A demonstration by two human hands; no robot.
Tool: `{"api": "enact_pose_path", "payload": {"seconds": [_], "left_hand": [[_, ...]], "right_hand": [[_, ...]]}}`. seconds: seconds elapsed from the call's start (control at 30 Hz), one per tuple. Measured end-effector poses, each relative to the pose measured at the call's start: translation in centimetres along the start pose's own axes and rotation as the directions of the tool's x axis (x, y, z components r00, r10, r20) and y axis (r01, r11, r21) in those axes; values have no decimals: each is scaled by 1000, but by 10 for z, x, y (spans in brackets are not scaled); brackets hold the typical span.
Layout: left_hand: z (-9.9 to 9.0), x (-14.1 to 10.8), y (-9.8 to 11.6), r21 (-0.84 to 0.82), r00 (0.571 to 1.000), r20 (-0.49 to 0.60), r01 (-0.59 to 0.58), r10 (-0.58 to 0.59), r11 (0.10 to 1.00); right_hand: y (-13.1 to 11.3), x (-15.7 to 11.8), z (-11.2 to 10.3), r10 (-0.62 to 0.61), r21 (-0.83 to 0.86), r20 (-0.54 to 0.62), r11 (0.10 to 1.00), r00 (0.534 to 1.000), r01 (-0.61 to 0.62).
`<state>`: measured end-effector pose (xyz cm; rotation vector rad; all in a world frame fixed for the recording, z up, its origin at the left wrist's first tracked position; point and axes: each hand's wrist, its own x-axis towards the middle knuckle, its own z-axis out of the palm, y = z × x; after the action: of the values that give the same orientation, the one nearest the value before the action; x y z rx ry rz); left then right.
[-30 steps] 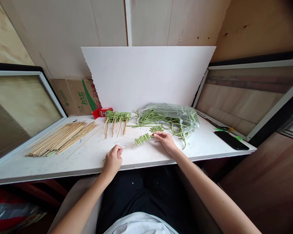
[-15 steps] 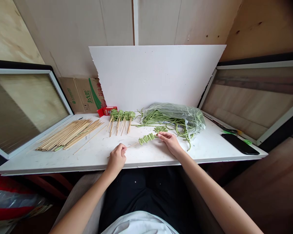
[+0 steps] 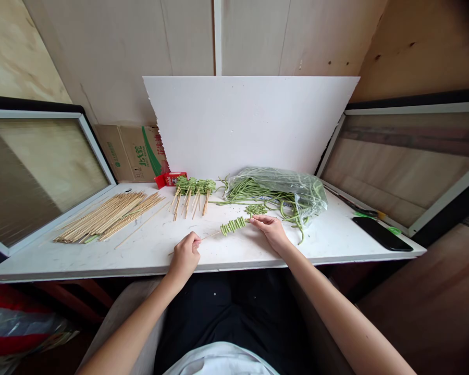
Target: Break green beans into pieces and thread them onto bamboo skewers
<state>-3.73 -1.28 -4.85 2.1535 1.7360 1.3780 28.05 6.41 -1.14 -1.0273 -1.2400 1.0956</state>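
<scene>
Soft light brightens the tabletop [image 3: 226,256] mid-frame; the lower corners are dim. Pale glare streaks the plastic bag [image 3: 283,176] right of centre. Wide-angle distortion stretches the edges, and the upper right corner blurs to black.

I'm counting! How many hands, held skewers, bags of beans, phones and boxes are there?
Hands (left hand, right hand): 2
Held skewer with beans: 1
Bag of beans: 1
Phone: 1
Boxes (red box, cardboard box): 2
Total: 7
</scene>
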Motion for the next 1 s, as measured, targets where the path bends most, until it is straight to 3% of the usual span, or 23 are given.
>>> {"api": "enact_pose_path", "payload": {"seconds": [0.57, 1.0], "left_hand": [[0, 0, -1, -30, 999, -15, 36, -37, 999], [-2, 1, 2, -33, 1000, 1, 17, -17, 999]], "right_hand": [[6, 3, -3, 4, 31, 133, 999, 991, -8], [5, 3, -2, -22, -33, 110, 999, 994, 26]]}}
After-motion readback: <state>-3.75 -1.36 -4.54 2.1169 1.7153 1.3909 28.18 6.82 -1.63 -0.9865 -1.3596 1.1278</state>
